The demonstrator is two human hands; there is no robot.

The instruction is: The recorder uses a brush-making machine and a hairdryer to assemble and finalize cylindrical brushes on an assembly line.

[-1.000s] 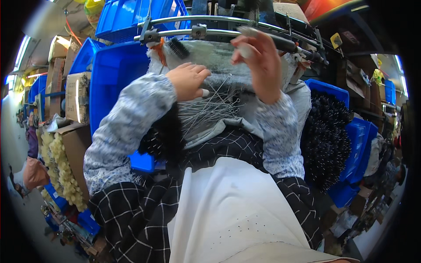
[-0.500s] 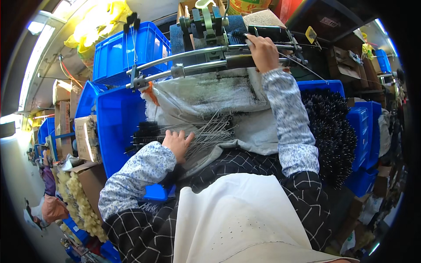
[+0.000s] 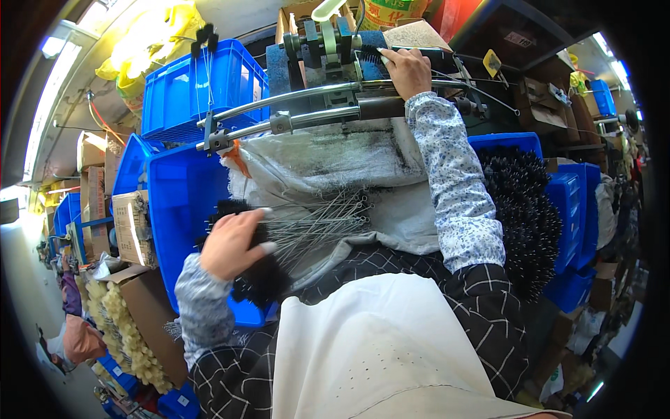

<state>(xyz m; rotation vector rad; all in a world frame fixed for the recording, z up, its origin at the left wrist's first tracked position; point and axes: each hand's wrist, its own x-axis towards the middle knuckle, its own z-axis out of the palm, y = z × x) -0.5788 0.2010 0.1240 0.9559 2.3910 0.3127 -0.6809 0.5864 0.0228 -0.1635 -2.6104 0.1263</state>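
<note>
In the head view, a slim black-bristled brush with a thin metal wire handle [image 3: 368, 54] is held at one o'clock, its bristles pointing toward the dark metal bench machine [image 3: 331, 47] at twelve. The right hand [image 3: 408, 70] is clamped on it, and the handle slants out toward two o'clock. At eight o'clock, the left hand [image 3: 234, 244] is held over black brush heads [image 3: 262, 281], thumb and fingers apart; whether they are touched cannot be told. From these, a loose pile of looped silver wire handles [image 3: 324, 220] is spread toward the centre on a grey-white woven cloth [image 3: 328, 157]. At three o'clock, black-bristled brushes [image 3: 520, 223] are massed in a blue plastic bin [image 3: 508, 142].
</note>
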